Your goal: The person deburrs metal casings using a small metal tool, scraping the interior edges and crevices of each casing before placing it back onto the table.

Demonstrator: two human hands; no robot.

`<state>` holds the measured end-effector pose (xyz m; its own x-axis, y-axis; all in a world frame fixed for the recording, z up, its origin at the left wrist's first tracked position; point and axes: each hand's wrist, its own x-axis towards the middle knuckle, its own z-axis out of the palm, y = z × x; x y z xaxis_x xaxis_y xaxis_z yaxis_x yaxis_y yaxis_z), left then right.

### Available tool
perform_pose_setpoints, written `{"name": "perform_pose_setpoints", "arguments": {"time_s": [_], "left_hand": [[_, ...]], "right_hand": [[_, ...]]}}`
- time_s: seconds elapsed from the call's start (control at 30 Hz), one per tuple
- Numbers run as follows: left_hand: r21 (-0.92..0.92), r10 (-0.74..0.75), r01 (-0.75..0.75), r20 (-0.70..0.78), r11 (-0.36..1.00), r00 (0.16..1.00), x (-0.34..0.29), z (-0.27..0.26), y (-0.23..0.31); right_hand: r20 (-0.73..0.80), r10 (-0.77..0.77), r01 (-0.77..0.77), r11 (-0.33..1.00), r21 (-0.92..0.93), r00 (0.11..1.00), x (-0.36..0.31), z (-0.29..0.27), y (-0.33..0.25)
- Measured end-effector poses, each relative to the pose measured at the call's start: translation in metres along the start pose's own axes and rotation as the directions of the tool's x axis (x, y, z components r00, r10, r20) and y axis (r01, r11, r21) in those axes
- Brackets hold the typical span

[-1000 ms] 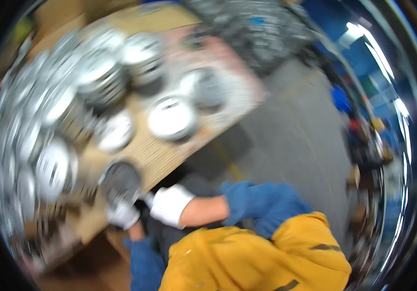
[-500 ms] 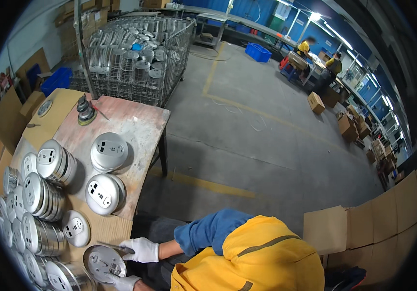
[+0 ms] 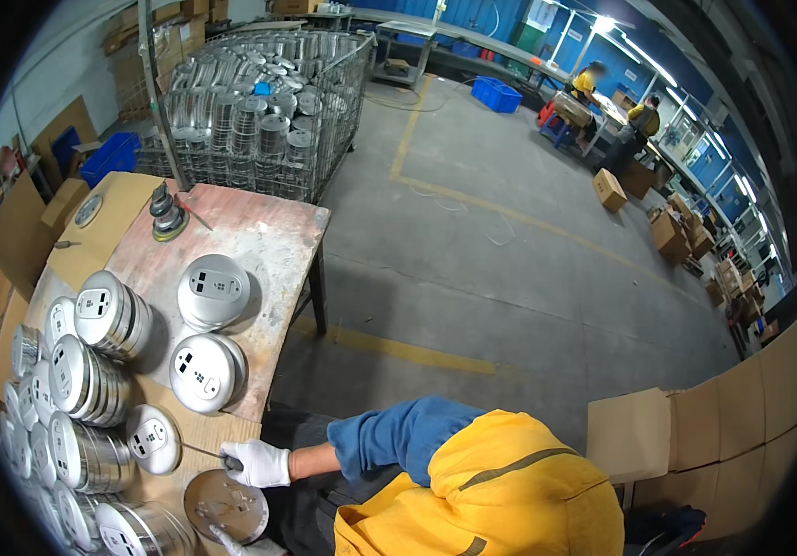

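My right hand (image 3: 259, 463), in a white glove, is closed round the dark handle of a thin rod-shaped tool (image 3: 200, 451), whose exact kind I cannot make out. Its shaft points left, toward a silver round cover (image 3: 153, 439) lying on the table. Below it, my gloved left hand (image 3: 241, 545) grips the near rim of a round metal cover (image 3: 218, 505), its hollow inner side facing up. The lower edge of the picture cuts off part of that hand. The tool's tip is apart from the held cover.
Several stacks of silver round covers (image 3: 91, 454) crowd the table's left side. Two more piles (image 3: 202, 372) stand near the right edge. A sander (image 3: 168, 215) sits at the back. Beyond are a wire cage (image 3: 338, 111) of metal parts, cardboard boxes (image 3: 609, 190) and two people working.
My right hand has lifted the tool off the held cover, and its shaft now points up and left. The held cover has shifted slightly right and tilted.
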<state>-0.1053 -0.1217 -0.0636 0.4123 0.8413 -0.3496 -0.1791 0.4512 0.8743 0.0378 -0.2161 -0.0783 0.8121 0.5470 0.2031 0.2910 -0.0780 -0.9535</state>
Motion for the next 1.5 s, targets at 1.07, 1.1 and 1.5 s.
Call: {"name": "perform_pose_setpoints", "arguments": {"time_s": [1.07, 1.1, 1.5], "left_hand": [[0.893, 0.642, -0.441, 0.392, -0.091, 0.659, 0.085, -0.062, -0.025], [0.92, 0.626, -0.392, 0.313, -0.013, 0.714, 0.096, -0.073, -0.029], [0.682, 0.428, -0.237, -0.122, 0.692, 0.896, 0.044, -0.006, 0.006]], "right_hand": [[0.468, -0.193, 0.313, 0.93, -0.193, 0.862, -0.014, -0.019, -0.027], [0.558, -0.172, 0.332, 0.922, -0.2, 0.812, -0.015, -0.017, -0.031], [0.611, -0.038, 0.362, 0.833, -0.418, 0.791, -0.017, -0.038, -0.049]]}}
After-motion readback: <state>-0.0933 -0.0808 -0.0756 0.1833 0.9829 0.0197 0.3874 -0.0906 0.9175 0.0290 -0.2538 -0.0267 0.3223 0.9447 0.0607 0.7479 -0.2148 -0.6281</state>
